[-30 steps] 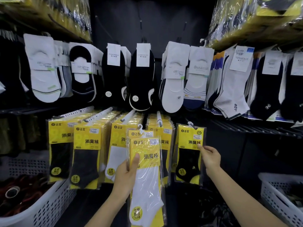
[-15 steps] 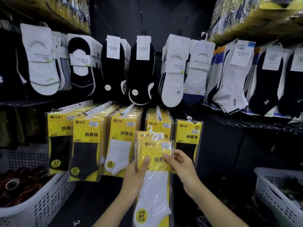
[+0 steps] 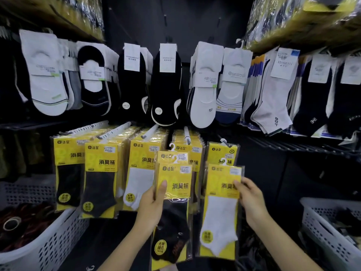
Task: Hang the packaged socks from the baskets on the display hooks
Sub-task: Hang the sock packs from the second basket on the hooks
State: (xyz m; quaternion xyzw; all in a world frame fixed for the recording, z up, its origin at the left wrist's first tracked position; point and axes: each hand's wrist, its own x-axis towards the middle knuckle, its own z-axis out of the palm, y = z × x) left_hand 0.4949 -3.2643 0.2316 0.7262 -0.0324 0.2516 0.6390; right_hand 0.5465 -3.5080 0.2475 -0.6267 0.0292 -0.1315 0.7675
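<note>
Black-sock packs (image 3: pixel 173 227) gripped by left hand (image 3: pixel 151 206) at 6 o'clock; white-sock pack (image 3: pixel 219 222) pinched by right hand (image 3: pixel 252 200) at 4 o'clock.

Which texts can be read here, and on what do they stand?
"达足", "消臭袜": black-sock pack in left hand, white-sock pack in right hand.
"无骨缝合": round sticker on the black-sock pack.
"XINSHAYI": paper card on the grey sock.
"BOY": grey sock.
"Guanw", end blurred: white card on the striped sock.
Price labels: too small.
</note>
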